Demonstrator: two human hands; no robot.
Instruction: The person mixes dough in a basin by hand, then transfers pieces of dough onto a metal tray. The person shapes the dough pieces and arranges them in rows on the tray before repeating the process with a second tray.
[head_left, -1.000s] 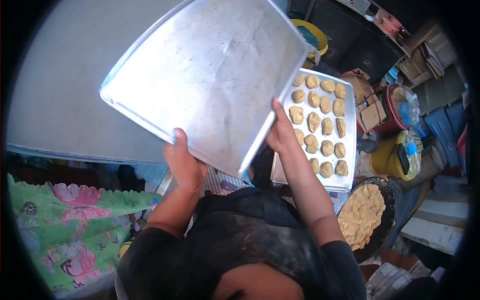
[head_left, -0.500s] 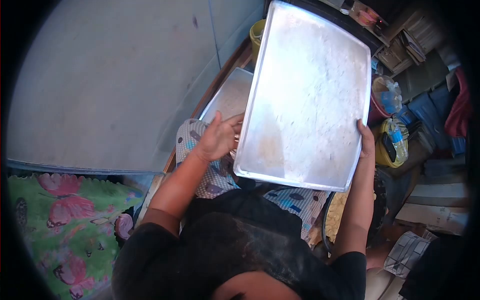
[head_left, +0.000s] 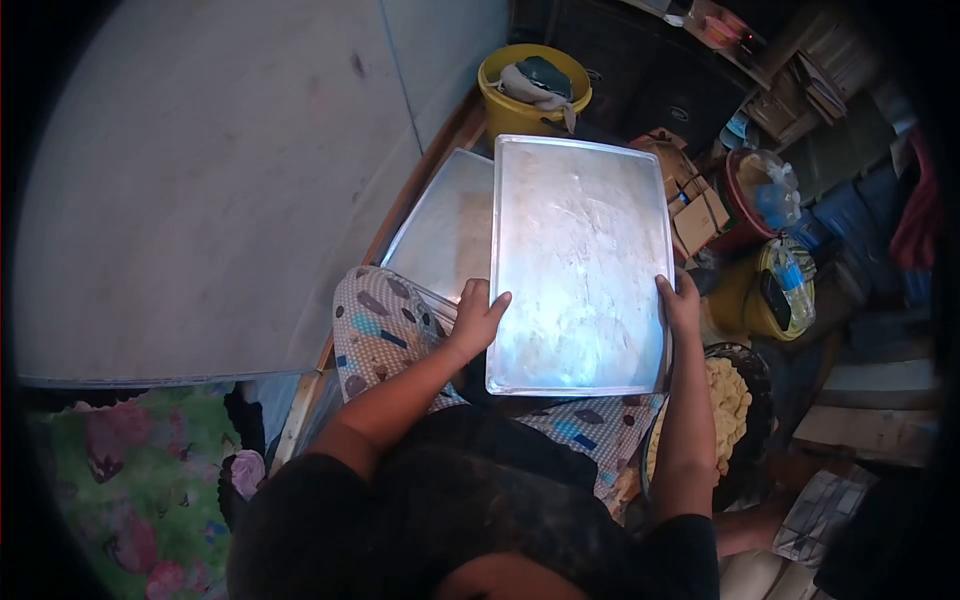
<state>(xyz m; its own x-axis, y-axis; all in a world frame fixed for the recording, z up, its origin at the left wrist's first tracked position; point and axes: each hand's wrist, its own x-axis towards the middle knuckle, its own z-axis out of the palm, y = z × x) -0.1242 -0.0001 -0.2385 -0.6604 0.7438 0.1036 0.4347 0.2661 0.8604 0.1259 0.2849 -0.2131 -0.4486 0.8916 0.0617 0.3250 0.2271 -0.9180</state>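
A shiny metal baking tray point(head_left: 580, 260) with a raised rim is held over my lap, tilted toward me. My left hand point(head_left: 478, 322) grips its left edge, thumb on the near face. On the opposite edge, my right hand point(head_left: 680, 303) is closed in the same way, its thumb tip over the rim. Behind and to the left lies a second metal tray point(head_left: 440, 225), partly covered by my patterned trouser leg point(head_left: 375, 315) and the held tray. Beside my right forearm is a dark basin with a lumpy pale-yellow mass point(head_left: 732, 405), which looks like dough.
A yellow bucket point(head_left: 495, 95) with cloth in it stands beyond the trays. Cardboard point(head_left: 700, 222), a red bucket point(head_left: 735, 230) and a yellow container point(head_left: 735, 300) with a bottle are at right. A grey panel point(head_left: 200, 200) rises at left. Another person's arm point(head_left: 745, 528) is at lower right.
The held tray has come down and is tilted differently, uncovering the yellow bucket. My left hand has gone from open fingers beside the tray to gripping its left edge.
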